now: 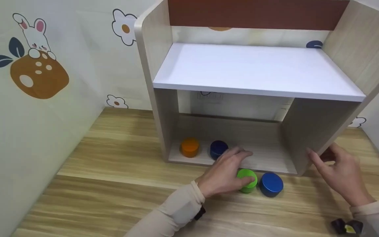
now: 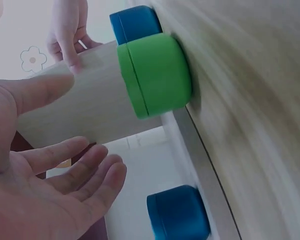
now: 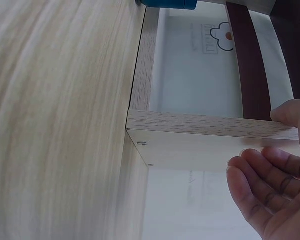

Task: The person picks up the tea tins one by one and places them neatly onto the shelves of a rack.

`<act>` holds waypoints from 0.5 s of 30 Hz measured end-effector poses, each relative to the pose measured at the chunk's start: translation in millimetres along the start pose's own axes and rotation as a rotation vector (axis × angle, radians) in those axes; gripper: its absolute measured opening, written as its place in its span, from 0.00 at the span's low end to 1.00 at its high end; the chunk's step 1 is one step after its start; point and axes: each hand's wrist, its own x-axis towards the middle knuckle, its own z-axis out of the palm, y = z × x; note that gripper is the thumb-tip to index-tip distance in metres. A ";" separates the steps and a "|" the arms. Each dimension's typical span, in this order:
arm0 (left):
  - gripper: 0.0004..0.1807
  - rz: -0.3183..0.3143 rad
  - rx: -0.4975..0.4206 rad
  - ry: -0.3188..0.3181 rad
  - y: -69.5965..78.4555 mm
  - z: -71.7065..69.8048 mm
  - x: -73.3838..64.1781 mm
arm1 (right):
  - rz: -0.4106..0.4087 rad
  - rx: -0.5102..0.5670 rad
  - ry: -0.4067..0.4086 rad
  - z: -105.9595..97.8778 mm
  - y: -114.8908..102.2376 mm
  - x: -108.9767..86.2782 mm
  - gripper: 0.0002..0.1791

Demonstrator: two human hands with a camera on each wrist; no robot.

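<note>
My left hand reaches over a small green round lidded container, thumb and fingers spread. The left wrist view shows a gap between the hand and the green container. Beside it on the table stands a blue round container. On the bottom board of a small wooden shelf unit sit an orange container and a dark blue one, the latter partly behind my left hand. My right hand holds the front edge of the unit's right side panel, thumb inside, fingers outside.
A white middle board spans the unit above the containers, with a brown back strip higher up. The wood-grain table meets a patterned wall at left and behind. Black wrist straps show by the sleeves.
</note>
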 end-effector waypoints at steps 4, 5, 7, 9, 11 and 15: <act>0.36 0.015 -0.026 -0.031 -1.0 2.6 0.1 | 0.001 -0.003 -0.001 -0.2 -0.4 0.2 0.15; 0.36 0.015 -0.035 -0.039 -1.4 3.1 0.1 | 0.000 -0.003 -0.001 -0.3 -0.4 0.4 0.15; 0.37 0.014 -0.049 -0.056 -2.4 4.3 0.2 | -0.004 -0.003 0.000 -0.4 -0.4 0.5 0.15; 0.38 0.013 -0.061 -0.070 -3.8 5.7 0.4 | -0.007 -0.002 -0.002 -0.5 -0.3 0.5 0.15; 0.38 0.010 -0.067 -0.083 -5.2 7.6 0.5 | -0.009 -0.002 -0.003 -0.5 -0.5 0.4 0.15; 0.39 0.004 -0.067 -0.096 -7.9 11.8 1.2 | -0.006 0.002 -0.005 -0.4 -0.3 0.3 0.15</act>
